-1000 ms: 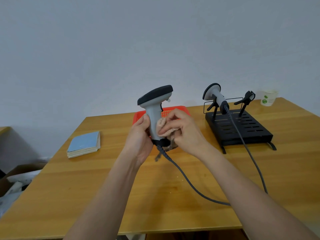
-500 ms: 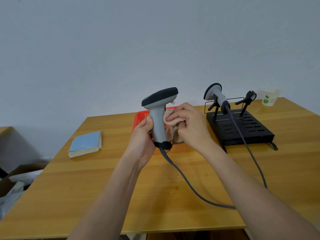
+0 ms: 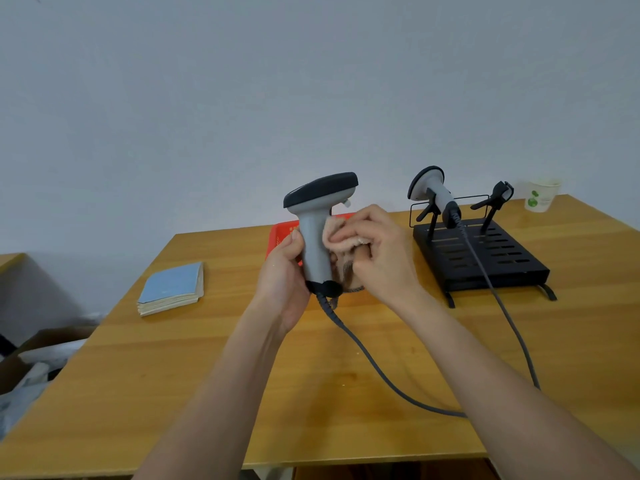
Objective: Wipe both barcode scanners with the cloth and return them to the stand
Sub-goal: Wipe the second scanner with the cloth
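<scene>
My left hand (image 3: 284,271) grips the handle of a grey barcode scanner (image 3: 317,223) with a black top, held upright above the table. My right hand (image 3: 377,254) presses a beige cloth (image 3: 337,233) against the right side of that handle. A dark cable (image 3: 374,365) runs from the scanner's base across the table. The second grey scanner (image 3: 431,190) rests in the left cradle of the black stand (image 3: 502,268). The stand's right cradle (image 3: 493,199) holds nothing.
A red basket (image 3: 280,237) sits behind my hands, mostly hidden. A blue-covered stack of booklets (image 3: 171,289) lies at the table's left. A paper cup (image 3: 540,195) stands at the far right corner. The second scanner's cable (image 3: 512,327) trails toward the front edge.
My right hand has slid the cloth from the bottom of the handle up to its upper part. The scanner has shifted slightly right in my left hand.
</scene>
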A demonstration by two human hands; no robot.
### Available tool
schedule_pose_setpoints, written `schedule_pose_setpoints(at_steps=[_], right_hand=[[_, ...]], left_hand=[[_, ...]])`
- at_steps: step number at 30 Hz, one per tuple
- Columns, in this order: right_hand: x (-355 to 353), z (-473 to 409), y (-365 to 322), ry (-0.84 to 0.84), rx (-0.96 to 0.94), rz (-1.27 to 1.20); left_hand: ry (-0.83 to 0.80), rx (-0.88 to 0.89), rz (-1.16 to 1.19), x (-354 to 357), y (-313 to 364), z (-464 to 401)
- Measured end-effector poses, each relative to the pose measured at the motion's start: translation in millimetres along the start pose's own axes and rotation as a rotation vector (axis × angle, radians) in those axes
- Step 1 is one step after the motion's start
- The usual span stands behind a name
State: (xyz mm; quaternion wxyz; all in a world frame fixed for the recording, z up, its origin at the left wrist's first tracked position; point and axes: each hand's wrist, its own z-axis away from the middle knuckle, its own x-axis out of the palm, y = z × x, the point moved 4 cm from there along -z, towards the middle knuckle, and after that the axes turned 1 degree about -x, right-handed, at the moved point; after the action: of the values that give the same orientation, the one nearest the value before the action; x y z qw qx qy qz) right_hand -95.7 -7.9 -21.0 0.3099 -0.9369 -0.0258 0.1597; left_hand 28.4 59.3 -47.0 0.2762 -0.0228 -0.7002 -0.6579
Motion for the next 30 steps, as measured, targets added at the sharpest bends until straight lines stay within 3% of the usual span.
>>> schedule_pose_setpoints(at_steps=[2, 9, 15, 30], right_hand=[[-1, -3, -7, 0.047, -0.021, -0.005], [9, -1, -6, -0.172, -0.087, 0.001], [3, -5, -11, -0.028, -0.004, -0.058], [25, 6, -8, -0.317, -0.147, 0.201]], left_hand=[[0.000, 0.017, -0.004, 3, 1, 0], [-0.016, 0.038, 0.058, 4, 3, 1], [0.028, 0.002, 0.094, 3, -2, 1], [0.012, 0.032, 0.240, 0, -8, -1]])
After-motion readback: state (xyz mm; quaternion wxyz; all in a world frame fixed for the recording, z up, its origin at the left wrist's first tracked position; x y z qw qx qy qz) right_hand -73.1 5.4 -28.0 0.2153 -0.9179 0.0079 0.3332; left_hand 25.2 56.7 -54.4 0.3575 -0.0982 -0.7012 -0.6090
